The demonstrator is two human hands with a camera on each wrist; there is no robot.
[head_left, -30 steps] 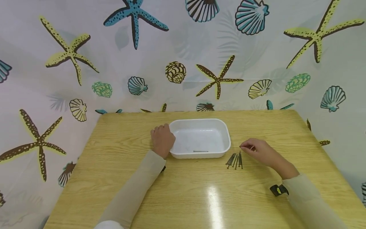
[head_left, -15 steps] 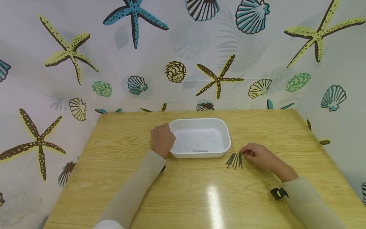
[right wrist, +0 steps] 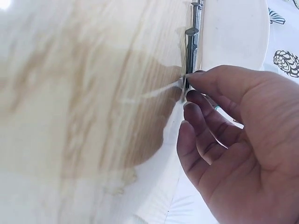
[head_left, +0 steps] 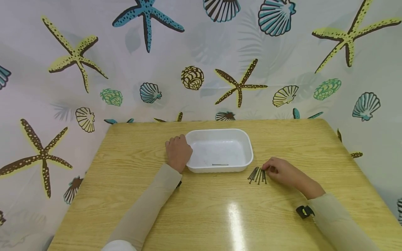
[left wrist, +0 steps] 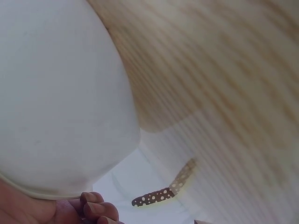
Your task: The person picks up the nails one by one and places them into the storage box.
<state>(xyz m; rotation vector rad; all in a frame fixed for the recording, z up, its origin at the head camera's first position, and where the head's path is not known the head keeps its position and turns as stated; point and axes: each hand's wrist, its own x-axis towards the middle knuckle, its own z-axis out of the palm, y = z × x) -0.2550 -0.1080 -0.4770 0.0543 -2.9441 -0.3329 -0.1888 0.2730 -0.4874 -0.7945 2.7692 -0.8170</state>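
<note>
A shallow white plastic tray [head_left: 216,170] stands on the wooden table, one nail [head_left: 220,164] lying along its near inner side. My left hand [head_left: 178,153] grips the tray's left rim; in the left wrist view its curled fingertips [left wrist: 96,207] show just under that rim. Several dark nails [head_left: 258,176] lie fanned out by the tray's near right corner, heads toward me. At their far ends my right hand [head_left: 285,174] bends down, thumb and forefinger pinching the end of a nail [right wrist: 189,60] in the right wrist view. Its other fingers curl loosely below.
The wooden table [head_left: 201,216] reaches back to a wall cloth [head_left: 169,69] printed with starfish and shells. The same cloth hangs along the left and right sides. A dark strap device [head_left: 304,211] sits at the right wrist.
My right hand has come down slightly and its fingertips have closed at the far end of the rightmost nails. The left hand and tray stay in place.
</note>
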